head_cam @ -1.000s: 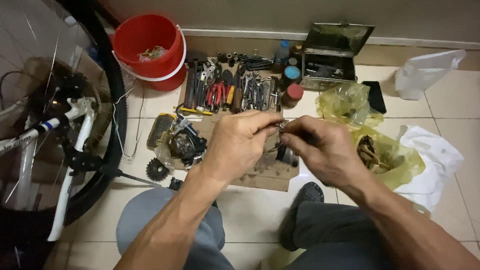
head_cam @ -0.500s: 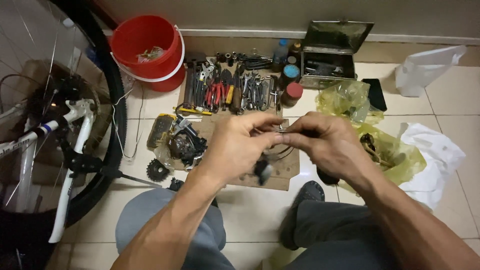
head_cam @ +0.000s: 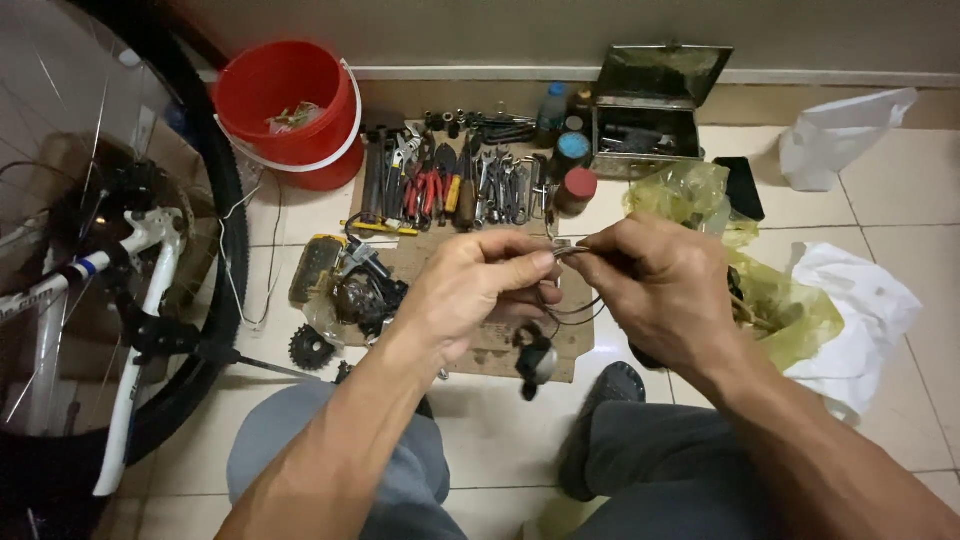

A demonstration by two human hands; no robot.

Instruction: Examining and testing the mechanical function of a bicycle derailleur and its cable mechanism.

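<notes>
Fingertip work, done in the air above the near edge of the cardboard sheet (head_cam: 420, 258) on the tiled floor. Pinched a small metal fitting (head_cam: 562, 246) between thumb and forefinger of the left hand (head_cam: 470, 290), other fingers curled in under the palm. Closed the right hand (head_cam: 665, 285) the same way, thumb and forefinger tight on the thin dark cable (head_cam: 575, 308) just beside the fitting, knuckles of the two hands almost touching. Let the cable droop in a loop below both hands, with a small round part (head_cam: 537, 360) hanging from it over the sheet's near edge. Could not tell whether cable and fitting were already joined, being too small and half hidden by the fingers. Judged best done with the grips kept close to the joint, so the wire stayed stiff and did not buckle; with the wrists steady and the pieces held in one line; and with the dangling part kept from swinging and tugging the cable aside. Lay well apart along the sheet's far edge: a row of hand tools (head_cam: 450, 185), with a red bucket (head_cam: 290, 110) off the far left corner and an open metal box (head_cam: 645, 130) off the far right one. Lay by the left edge: a sprocket (head_cam: 311, 347), near a bicycle tyre (head_cam: 235, 230).
</notes>
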